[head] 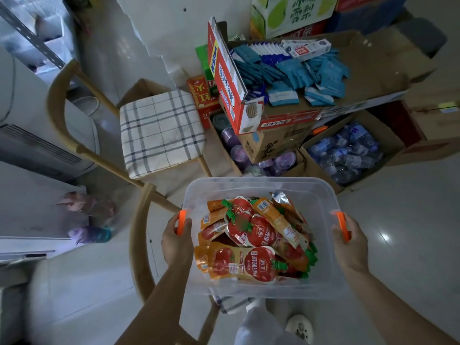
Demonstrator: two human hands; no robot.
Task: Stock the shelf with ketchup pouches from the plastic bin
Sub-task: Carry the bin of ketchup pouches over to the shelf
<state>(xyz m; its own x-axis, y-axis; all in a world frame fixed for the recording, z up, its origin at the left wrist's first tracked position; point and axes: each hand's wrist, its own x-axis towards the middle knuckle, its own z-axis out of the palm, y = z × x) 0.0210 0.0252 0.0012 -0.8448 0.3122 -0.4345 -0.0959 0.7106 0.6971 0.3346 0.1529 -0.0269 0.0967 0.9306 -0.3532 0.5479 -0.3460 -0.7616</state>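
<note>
1. We stand on a pale tiled floor (398,220) in a cluttered stockroom, with stacked cardboard boxes (278,143) ahead on the right and a wooden chair (159,130) with a checked cushion on the left.
2. We carry the clear plastic bin (258,190) in front of us above the floor. Our left hand (175,239) is closed around its orange left handle (181,221), and our right hand (348,241) is closed around the orange right one (342,226).
3. The ketchup pouches (254,240) lie heaped inside the bin, red and orange with green caps.
4. We judge the task to be at its start: no pouch is out of the bin, and we cannot make out the shelf to be stocked. All the stocking is left.
5. Writing: the nearest pouch reads "番茄沙司" under a brand mark that looks like "海天". The red carton (231,78) reads "红烧牛肉面", and the green and white carton (293,13) at the top seems to read "冰糖雪梨".
</note>
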